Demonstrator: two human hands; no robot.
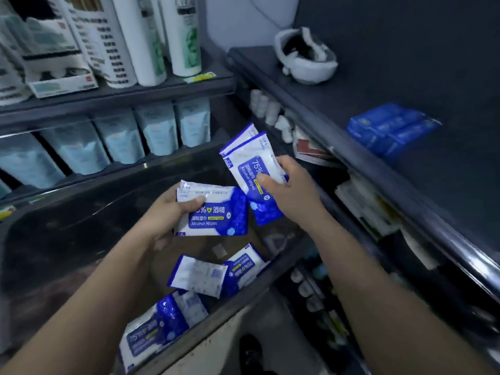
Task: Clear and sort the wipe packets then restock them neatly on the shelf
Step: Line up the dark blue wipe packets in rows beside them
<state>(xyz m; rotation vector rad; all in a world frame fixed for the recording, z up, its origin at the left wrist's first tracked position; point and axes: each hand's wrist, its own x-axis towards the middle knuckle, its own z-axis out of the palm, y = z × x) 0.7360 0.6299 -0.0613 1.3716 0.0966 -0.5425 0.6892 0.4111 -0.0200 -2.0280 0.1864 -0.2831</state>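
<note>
My left hand (pixel 173 209) grips a small stack of blue and white alcohol wipe packets (pixel 213 215), label up, above the dark shelf (pixel 67 234). My right hand (pixel 286 190) pinches two more wipe packets (pixel 249 163), held upright and fanned, just right of the left stack. Several loose wipe packets lie on the shelf below my hands: one face down (pixel 198 276), one tilted beside it (pixel 244 269), and a larger heap at the front edge (pixel 159 326).
Pale blue pouches (pixel 157 131) line the shelf behind. White bottles (pixel 186 36) and boxes stand on the shelf above. To the right, a dark counter top (pixel 405 77) carries a blue pack (pixel 392 128) and a white headset (pixel 305 58). Small items fill the right-hand shelves.
</note>
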